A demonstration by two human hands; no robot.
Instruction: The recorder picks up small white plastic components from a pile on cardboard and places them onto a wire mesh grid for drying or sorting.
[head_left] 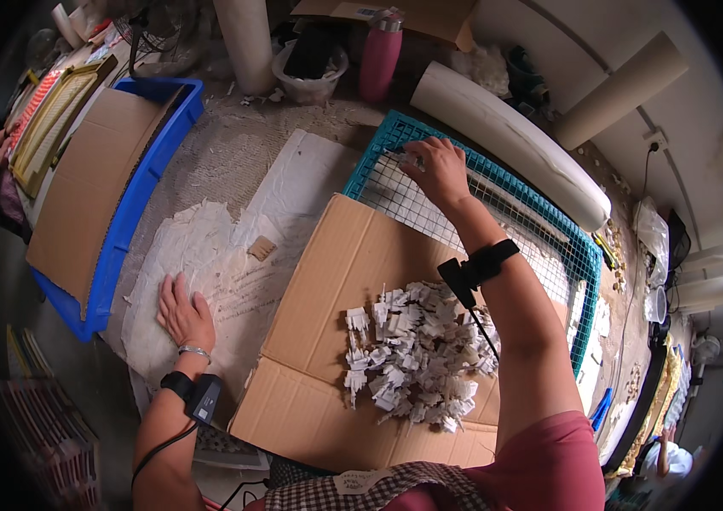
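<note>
My left hand (185, 317) lies flat with fingers spread on a crumpled whitish sheet (175, 255) over the worktable. My right hand (440, 173) reaches over the far left corner of a teal plastic crate (363, 162) with a dark wire grid (395, 194) across it. Its fingers are curled together, and what they hold, if anything, is too small to name. Below that arm, a pile of small white jagged pieces (417, 358) sits on a brown cardboard sheet (314, 281), which covers the near part of the crate.
To the left stands a blue tray (135, 183) with a cardboard piece (93, 187) in it. Behind the crate lies a thick white roll (506, 136). A pink bottle (380, 60) and a clear tub (314, 85) stand at the back. Other people show at both edges.
</note>
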